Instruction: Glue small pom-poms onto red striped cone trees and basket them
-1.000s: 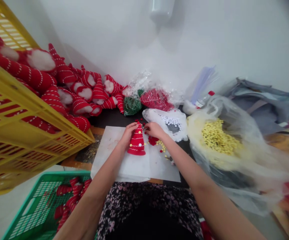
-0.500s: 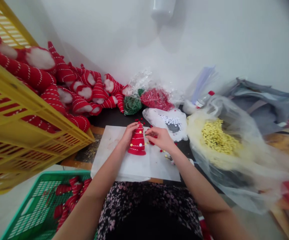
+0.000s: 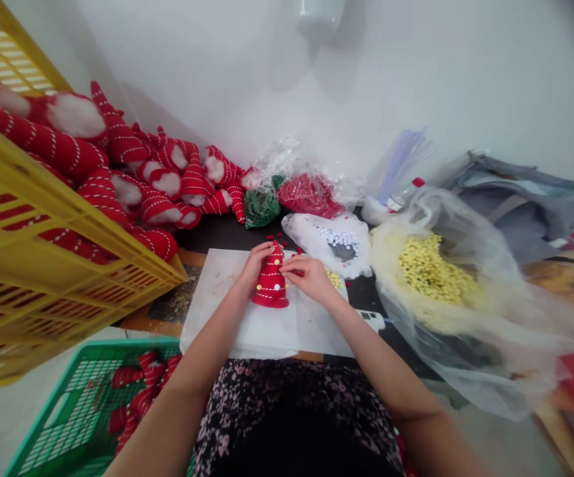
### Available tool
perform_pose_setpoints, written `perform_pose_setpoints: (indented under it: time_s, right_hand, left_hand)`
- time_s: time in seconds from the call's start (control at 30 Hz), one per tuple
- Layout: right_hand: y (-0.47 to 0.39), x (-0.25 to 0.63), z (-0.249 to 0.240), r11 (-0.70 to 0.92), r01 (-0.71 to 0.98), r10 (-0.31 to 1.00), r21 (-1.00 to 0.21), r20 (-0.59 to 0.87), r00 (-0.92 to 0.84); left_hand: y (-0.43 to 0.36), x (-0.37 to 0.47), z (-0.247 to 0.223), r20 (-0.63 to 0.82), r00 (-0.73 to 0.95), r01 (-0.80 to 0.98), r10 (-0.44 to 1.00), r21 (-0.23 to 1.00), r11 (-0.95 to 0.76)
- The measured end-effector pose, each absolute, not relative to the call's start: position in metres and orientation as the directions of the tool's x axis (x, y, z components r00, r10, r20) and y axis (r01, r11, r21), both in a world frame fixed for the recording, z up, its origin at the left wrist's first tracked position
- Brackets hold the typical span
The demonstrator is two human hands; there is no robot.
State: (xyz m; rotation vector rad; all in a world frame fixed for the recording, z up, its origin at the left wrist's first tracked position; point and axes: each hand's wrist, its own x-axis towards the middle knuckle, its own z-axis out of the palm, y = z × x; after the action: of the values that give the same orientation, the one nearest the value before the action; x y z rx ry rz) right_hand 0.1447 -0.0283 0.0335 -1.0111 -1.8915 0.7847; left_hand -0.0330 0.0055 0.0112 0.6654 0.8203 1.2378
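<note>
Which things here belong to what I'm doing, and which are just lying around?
Likely in use:
- red cone, in your left hand
- paper beneath
- yellow balls
- white balls

Apparently just lying around:
- bottle
- grey bag

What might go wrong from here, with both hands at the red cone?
The left hand steadies the red cone only near its tip, so the wide base might swivel. The right hand could scatter the loose yellow balls beside it. The right forearm might nudge the white tool close by.
</note>
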Motion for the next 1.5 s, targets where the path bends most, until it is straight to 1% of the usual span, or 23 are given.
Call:
perform_pose_setpoints:
  time_s: [0.03, 0.1, 0.17, 0.23, 0.37, 0.5, 0.6, 0.77, 0.83, 0.9, 0.97, 1.1, 1.23, 1.5]
  right_hand:
    - [-0.023, 0.147, 0.034, 0.471, 0.366, 0.874, -0.802, 0.371, -0.313]
    - [-0.009, 0.152, 0.038, 0.409, 0.502, 0.912, -0.762, 0.319, -0.259]
    - [0.009, 0.155, 0.04, 0.317, 0.666, 0.948, -0.675, 0.239, -0.208]
    - [0.025, 0.151, 0.04, 0.265, 0.754, 0.964, -0.601, 0.171, -0.203]
    - [0.045, 0.13, 0.03, 0.251, 0.803, 0.965, -0.541, 0.073, -0.253]
    - [0.05, 0.112, 0.022, 0.21, 0.843, 0.972, -0.495, 0.011, -0.236]
    - [0.049, 0.111, 0.026, 0.206, 0.839, 0.973, -0.503, 0.012, -0.231]
    - [0.032, 0.127, 0.049, 0.247, 0.772, 0.965, -0.586, 0.079, -0.248]
    - [0.02, 0.132, 0.06, 0.299, 0.692, 0.95, -0.657, 0.14, -0.278]
    - [0.007, 0.134, 0.069, 0.375, 0.573, 0.922, -0.729, 0.229, -0.312]
    - [-0.004, 0.132, 0.075, 0.439, 0.483, 0.893, -0.758, 0.307, -0.33]
    - [-0.014, 0.126, 0.078, 0.485, 0.49, 0.872, -0.724, 0.357, -0.335]
    - [-0.012, 0.122, 0.076, 0.491, 0.531, 0.87, -0.691, 0.36, -0.336]
    - [-0.005, 0.12, 0.067, 0.512, 0.58, 0.858, -0.634, 0.344, -0.382]
  left_hand:
    - [0.006, -0.034, 0.012, -0.18, 0.122, -0.541, 0.976, 0.813, 0.217]
    - [0.008, -0.039, 0.014, -0.191, 0.113, -0.542, 0.975, 0.811, 0.222]
    - [0.011, -0.045, 0.017, -0.197, 0.095, -0.54, 0.976, 0.814, 0.216]
    - [0.014, -0.053, 0.019, -0.198, 0.069, -0.542, 0.978, 0.815, 0.203]
    - [0.016, -0.067, 0.021, -0.21, 0.02, -0.572, 0.977, 0.799, 0.184]
    - [0.015, -0.077, 0.021, -0.225, 0.01, -0.627, 0.974, 0.758, 0.181]
    - [0.017, -0.079, 0.021, -0.233, 0.005, -0.646, 0.972, 0.742, 0.181]
    - [0.017, -0.068, 0.023, -0.171, 0.063, -0.562, 0.983, 0.808, 0.176]
    - [0.016, -0.061, 0.022, -0.144, 0.095, -0.527, 0.985, 0.832, 0.173]
    - [0.014, -0.055, 0.019, -0.118, 0.113, -0.502, 0.987, 0.85, 0.159]
    - [0.013, -0.05, 0.016, -0.098, 0.127, -0.496, 0.987, 0.856, 0.149]
    - [0.011, -0.044, 0.01, -0.106, 0.121, -0.532, 0.987, 0.833, 0.154]
    - [0.008, -0.041, 0.01, -0.136, 0.097, -0.554, 0.986, 0.816, 0.167]
    - [0.007, -0.039, 0.012, -0.134, 0.1, -0.541, 0.986, 0.824, 0.167]
